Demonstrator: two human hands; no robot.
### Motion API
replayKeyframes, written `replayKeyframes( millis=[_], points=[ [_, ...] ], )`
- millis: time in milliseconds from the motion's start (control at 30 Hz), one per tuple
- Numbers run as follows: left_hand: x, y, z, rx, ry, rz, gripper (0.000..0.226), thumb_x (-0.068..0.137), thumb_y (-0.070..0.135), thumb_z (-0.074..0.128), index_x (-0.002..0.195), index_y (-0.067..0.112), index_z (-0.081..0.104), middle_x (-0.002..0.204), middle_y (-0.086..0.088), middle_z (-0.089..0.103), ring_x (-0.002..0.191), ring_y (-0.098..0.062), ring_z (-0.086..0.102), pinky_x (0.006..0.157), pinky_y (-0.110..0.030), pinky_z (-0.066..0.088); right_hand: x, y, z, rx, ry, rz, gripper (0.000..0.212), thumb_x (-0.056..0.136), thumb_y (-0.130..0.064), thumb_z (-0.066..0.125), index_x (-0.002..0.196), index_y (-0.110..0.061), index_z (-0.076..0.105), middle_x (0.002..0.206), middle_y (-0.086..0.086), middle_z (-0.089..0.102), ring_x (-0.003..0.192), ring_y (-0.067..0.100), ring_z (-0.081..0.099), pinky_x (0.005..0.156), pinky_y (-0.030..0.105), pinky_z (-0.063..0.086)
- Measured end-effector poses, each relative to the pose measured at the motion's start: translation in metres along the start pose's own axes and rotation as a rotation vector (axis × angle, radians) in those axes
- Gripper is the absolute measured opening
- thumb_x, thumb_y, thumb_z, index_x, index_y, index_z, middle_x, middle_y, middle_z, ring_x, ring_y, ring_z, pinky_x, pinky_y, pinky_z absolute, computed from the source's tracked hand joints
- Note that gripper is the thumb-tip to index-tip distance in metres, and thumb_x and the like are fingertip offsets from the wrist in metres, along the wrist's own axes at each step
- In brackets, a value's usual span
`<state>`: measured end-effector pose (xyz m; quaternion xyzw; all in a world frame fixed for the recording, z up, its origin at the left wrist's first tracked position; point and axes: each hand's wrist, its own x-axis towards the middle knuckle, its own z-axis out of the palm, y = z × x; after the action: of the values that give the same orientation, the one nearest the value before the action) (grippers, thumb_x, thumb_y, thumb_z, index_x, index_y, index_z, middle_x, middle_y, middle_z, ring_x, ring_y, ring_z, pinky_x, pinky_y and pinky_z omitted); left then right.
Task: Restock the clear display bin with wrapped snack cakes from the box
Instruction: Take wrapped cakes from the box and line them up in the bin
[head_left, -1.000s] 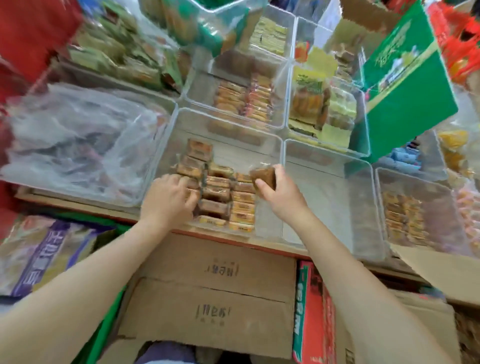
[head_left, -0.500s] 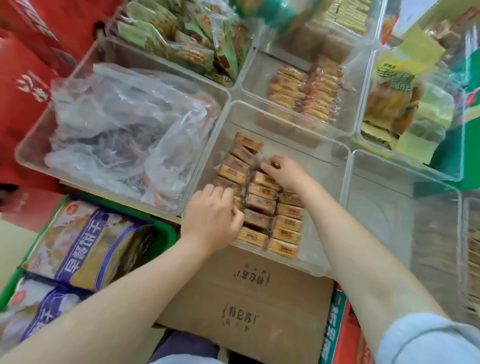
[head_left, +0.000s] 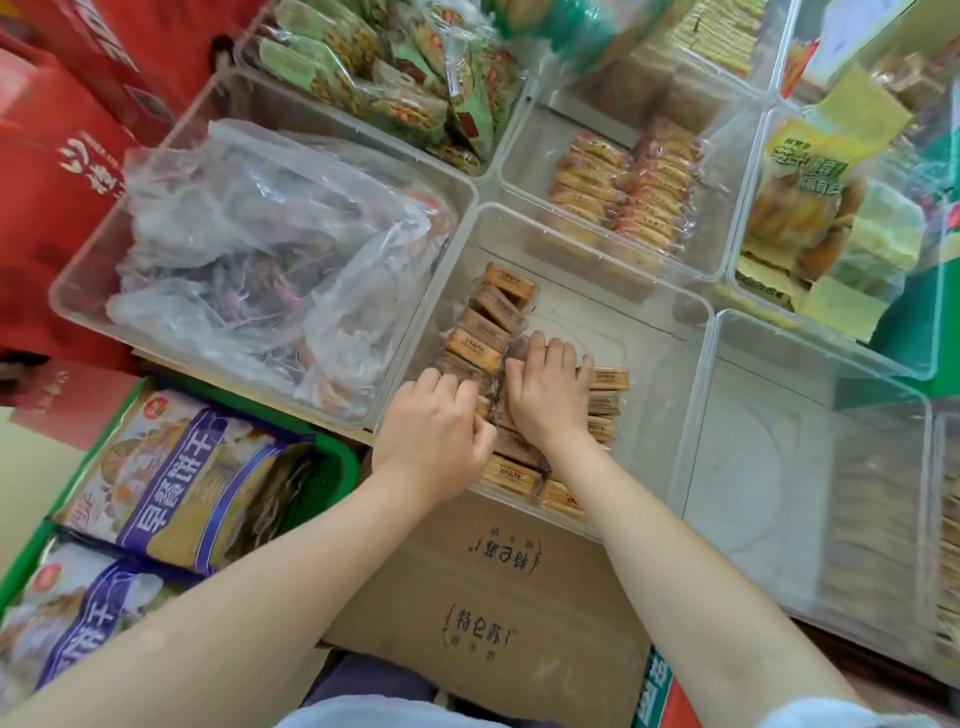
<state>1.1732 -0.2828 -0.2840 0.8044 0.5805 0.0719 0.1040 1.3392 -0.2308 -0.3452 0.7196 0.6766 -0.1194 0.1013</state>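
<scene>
**Cake set down, both hands tidying the rows**

Landmark: clear bin (head_left: 524, 221) holding the snack cakes (head_left: 485, 332).

- Nearest me: cardboard box (head_left: 483, 597), just under the bin's near wall, flaps shut as far as I can see. No cakes visible in it.
- Left hand (head_left: 434, 434) at the bin's near-left corner, fingers curled in over the left column. Can't tell if it's pinching a wrapper or just bracing.
- Right hand (head_left: 545, 392) in the bin's middle, fingers spread flat and pressing on the cakes. Carries nothing.
- Cakes fill the bin's left half in columns; right half bare.
- Left of the bin: a bin with a crumpled plastic bag (head_left: 270, 249).

Change: a second ago the right hand held one cake above the rows; half a second ago it was setting it into the stack. Now that cake is in and the hand is flattening the pile. Left hand barely moved.

Read: one more cake stocked, lots of room left. Next trip to the box looks due.
</scene>
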Motion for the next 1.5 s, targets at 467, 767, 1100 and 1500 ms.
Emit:
replayKeyframes(
  millis=[467, 767, 1100, 1500],
  points=[
    [-0.003, -0.005, 0.007, -0.019, 0.033, 0.014, 0.03, 0.084, 0.03, 0.035, 0.077, 0.01, 0.056, 0.074, -0.01, 0.06, 0.075, -0.029, 0.051, 0.061, -0.035, 0.033, -0.052, 0.009, -0.018, -0.124, -0.208, -0.204, 0.069, 0.106, -0.043, 0.025, 0.16, -0.007, 0.003, 0.168, 0.013, -0.002, 0.155, 0.028, -0.003, 0.126, 0.047, 0.002],
    [-0.042, 0.039, -0.013, -0.049, -0.102, -0.112, 0.027, 0.097, 0.023, 0.049, 0.106, 0.003, 0.064, 0.112, -0.017, 0.064, 0.104, -0.034, 0.053, 0.087, -0.044, 0.045, -0.206, 0.071, -0.12, 0.453, 0.008, -0.172, 0.029, 0.104, -0.02, 0.044, 0.113, -0.011, 0.07, 0.108, 0.003, 0.071, 0.097, 0.018, 0.062, 0.085, 0.038, 0.051],
    [-0.186, 0.375, -0.044, -0.813, -0.487, 0.274, 0.056, 0.095, 0.052, 0.061, 0.143, 0.027, 0.046, 0.14, -0.002, 0.052, 0.121, -0.015, 0.053, 0.098, -0.034, 0.045, -0.459, 0.296, -0.134, 0.487, 0.751, 0.358, 0.02, 0.099, -0.02, 0.052, 0.094, -0.013, 0.071, 0.082, -0.001, 0.069, 0.071, 0.01, 0.059, 0.064, 0.018, 0.047],
    [-0.232, 0.478, 0.001, -1.134, -0.454, -0.134, 0.091, 0.069, 0.025, 0.058, 0.155, 0.037, 0.031, 0.141, 0.009, 0.04, 0.137, -0.017, 0.035, 0.117, -0.047, 0.032, -0.489, 0.461, -0.029, 0.36, 0.016, 0.465, 0.04, 0.104, -0.029, 0.04, 0.141, -0.019, 0.053, 0.135, 0.013, 0.054, 0.118, 0.033, 0.055, 0.097, 0.042, 0.049]
  ],
)
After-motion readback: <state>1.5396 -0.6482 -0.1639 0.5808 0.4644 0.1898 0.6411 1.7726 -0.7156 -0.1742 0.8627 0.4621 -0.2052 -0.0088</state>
